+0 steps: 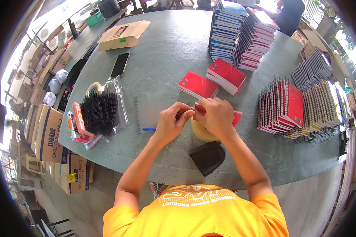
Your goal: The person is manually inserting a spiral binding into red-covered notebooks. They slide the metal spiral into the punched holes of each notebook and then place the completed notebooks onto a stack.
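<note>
My left hand (171, 123) is closed in a pinch, its fingertips meeting those of my right hand; whatever is between them is too small to make out. Closed over a small red notebook (236, 117), my right hand (216, 115) hides most of its cover. Under that hand lies a pale yellow roll of tape (202, 133). Just beyond my hands sit two short piles of red notebooks (197, 84) (226, 75). A blue pen (149, 129) and a loose spiral binding coil (137, 114) rest left of my left hand. Nearer my body is a black curved object (208, 157).
Black binding coils (100, 113) lie in a plastic bag at left, near a phone (120, 65) and a brown paper folder (123, 36). Tall notebook stacks (226, 33) stand at the back; spiral-bound notebooks (281, 104) crowd the right. A person (290, 17) is beyond the table.
</note>
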The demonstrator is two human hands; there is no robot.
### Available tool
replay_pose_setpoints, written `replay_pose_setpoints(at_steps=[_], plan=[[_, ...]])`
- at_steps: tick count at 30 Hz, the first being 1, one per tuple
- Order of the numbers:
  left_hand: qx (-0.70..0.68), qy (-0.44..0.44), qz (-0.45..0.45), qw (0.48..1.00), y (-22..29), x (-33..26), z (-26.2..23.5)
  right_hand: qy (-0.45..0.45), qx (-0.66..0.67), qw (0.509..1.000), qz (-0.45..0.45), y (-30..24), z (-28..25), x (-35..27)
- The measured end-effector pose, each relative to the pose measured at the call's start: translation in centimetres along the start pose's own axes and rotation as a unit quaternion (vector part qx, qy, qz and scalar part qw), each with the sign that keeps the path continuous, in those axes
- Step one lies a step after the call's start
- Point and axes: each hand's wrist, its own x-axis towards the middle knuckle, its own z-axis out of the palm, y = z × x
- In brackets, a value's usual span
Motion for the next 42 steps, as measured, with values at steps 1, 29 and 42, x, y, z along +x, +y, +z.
replay_pose_setpoints(at_steps=[1, 29, 42], plan=[[0.012, -0.003, 0.012, 1.0, 0.1, 0.0, 0.0, 0.001, 0.004, 1.0, -0.014, 0.0, -0.1, 0.0], [0.344, -0.089, 0.153, 0.922, -0.6, -2.9, 1.6, 0.034, 0.146, 0.984, -0.094, 1.1, -0.1, 0.9], [0.192, -0.055, -0.003, 0.98, 3.5, -1.0, -2.5, -0.042, 0.588, 0.77, 0.243, 7.7, -1.4, -4.3]])
